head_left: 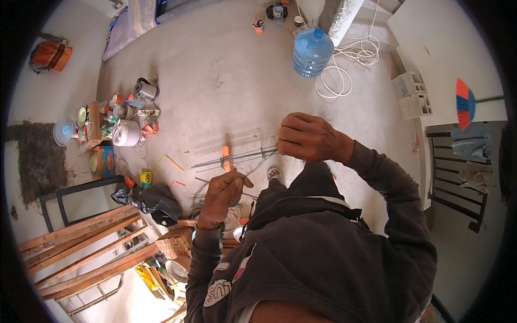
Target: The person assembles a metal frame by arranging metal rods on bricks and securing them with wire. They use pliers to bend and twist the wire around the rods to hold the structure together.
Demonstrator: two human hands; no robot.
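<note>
Grey wire (260, 166) bends between our 2 hands, near the thin metal rods (207, 163) that cross an orange block (227, 163) on the floor (210, 70). Our left hand (219, 197) pinches it, thumb and forefinger together; our right hand (309, 138), farther off, curls its fingers closed on the wire's far part, its grip half hidden from us.

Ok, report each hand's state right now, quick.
Left hand: closed, thumb and fingers pinching thin grey wire.
Right hand: closed, fingers curled; what its grip holds, if anything, is hidden.
</note>
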